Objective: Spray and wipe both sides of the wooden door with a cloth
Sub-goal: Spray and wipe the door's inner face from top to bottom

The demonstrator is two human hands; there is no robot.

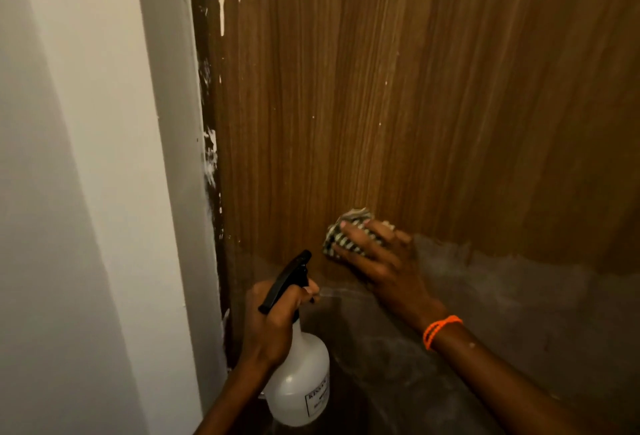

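Observation:
The wooden door (415, 88) fills the upper right of the head view, brown with vertical grain and small white specks. My right hand (384, 261) presses a bunched checked cloth (346, 232) flat against the door's lower part, fingers spread over it. My left hand (273, 323) grips the neck of a white spray bottle (299, 382) with a black trigger head (287, 277). The nozzle points up toward the door, just left of the cloth. An orange band (441, 329) circles my right wrist.
A white wall and door frame (166, 157) stand at the left, with white paint smears along the dark door edge (211, 157). The door's bottom band (502, 296) looks grey and dull. The dark floor (398, 382) lies below.

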